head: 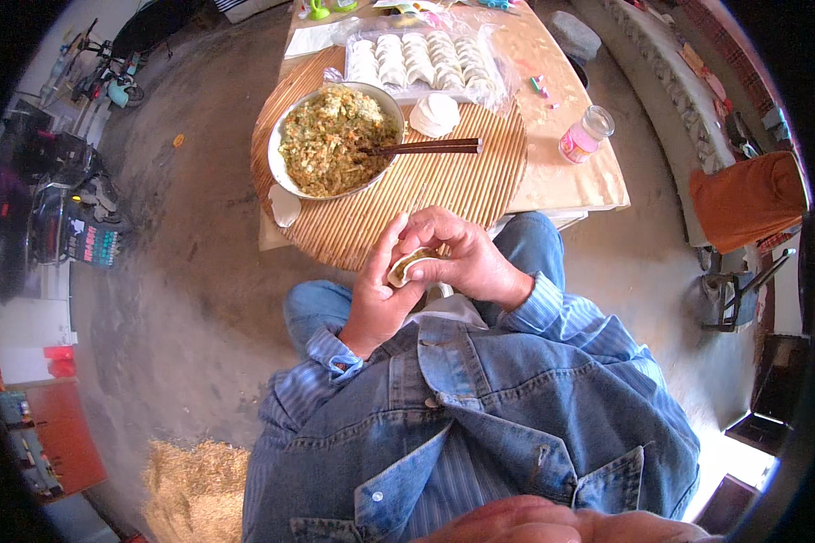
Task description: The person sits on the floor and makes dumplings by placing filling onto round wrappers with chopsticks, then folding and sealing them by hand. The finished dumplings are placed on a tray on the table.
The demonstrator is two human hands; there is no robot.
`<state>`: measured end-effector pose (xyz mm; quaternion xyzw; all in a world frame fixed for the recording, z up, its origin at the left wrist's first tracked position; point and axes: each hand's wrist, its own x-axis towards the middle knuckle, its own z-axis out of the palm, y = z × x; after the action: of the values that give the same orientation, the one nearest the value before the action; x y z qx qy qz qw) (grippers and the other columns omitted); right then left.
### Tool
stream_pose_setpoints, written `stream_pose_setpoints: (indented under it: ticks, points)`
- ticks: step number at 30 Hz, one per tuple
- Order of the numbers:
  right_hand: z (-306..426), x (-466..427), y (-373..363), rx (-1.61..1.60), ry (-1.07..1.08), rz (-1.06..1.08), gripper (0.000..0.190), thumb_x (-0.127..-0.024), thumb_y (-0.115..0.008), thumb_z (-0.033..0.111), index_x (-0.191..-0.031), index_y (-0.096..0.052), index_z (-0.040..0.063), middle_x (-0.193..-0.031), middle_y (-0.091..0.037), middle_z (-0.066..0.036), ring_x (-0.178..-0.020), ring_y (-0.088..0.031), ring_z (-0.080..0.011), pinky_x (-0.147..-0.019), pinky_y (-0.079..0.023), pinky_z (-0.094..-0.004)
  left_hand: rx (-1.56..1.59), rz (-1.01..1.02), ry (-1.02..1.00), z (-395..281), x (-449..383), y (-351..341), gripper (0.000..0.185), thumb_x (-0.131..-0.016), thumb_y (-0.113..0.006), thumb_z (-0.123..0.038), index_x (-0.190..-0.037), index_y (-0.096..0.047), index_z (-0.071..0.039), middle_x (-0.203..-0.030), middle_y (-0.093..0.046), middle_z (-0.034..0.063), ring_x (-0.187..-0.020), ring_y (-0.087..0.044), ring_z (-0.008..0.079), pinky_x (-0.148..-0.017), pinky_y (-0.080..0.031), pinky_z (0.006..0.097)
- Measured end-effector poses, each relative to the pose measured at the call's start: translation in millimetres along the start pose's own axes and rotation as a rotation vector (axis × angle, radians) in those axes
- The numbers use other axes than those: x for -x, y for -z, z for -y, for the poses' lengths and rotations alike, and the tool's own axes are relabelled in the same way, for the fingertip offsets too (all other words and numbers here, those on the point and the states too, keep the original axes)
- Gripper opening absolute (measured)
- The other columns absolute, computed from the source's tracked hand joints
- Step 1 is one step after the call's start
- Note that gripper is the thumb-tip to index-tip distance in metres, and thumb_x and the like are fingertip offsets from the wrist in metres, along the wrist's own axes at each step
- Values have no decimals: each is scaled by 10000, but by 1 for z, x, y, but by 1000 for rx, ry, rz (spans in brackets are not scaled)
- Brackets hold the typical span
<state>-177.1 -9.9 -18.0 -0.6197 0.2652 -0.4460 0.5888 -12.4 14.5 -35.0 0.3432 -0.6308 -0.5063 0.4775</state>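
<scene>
Above my lap, a dumpling wrapper with filling (407, 265) is cupped in my left hand (379, 292). My right hand (472, 261) pinches the wrapper's edge between thumb and fingers, and filling shows through the gap. Just beyond my hands lies a round mat of thin stalks (441, 183). On it stands a white bowl (276, 163) of chopped filling (333, 136), with dark chopsticks (428, 146) resting in it. One loose wrapper (284, 206) lies by the bowl's near left side. A stack of wrappers (435, 115) sits right of the bowl.
Behind the mat, a plastic-covered tray (407, 91) holds rows of folded dumplings (421, 60). A glass jar (585, 134) with a pink label stands at the table's (570, 186) right side. Small coloured pieces (540, 86) lie near it. A motorbike (75, 203) is at far left.
</scene>
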Motion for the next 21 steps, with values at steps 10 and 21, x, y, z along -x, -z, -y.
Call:
stream_pose_setpoints:
  ticks: [10, 21]
  points:
    - [18, -3, 1, -54, -97, 34, 132, -772, -708, 41, -892, -653, 44, -931, -567, -34, -911, -555, -146, -795, -450, -272, 90, 70, 48, -9, -1, 1, 742, -821, -627, 13, -1426, -197, -20, -1225, -518, 129, -1097, -533, 192, -926, -428, 298]
    - [19, -3, 1, 107, -94, 53, 135, -761, -724, 50, -882, -663, 54, -974, -557, -30, -933, -529, -136, -796, -447, -270, 102, 127, 52, -11, 0, 4, 738, -810, -618, 50, -1423, -215, -29, -1279, -475, 123, -1140, -505, 193, -949, -413, 298]
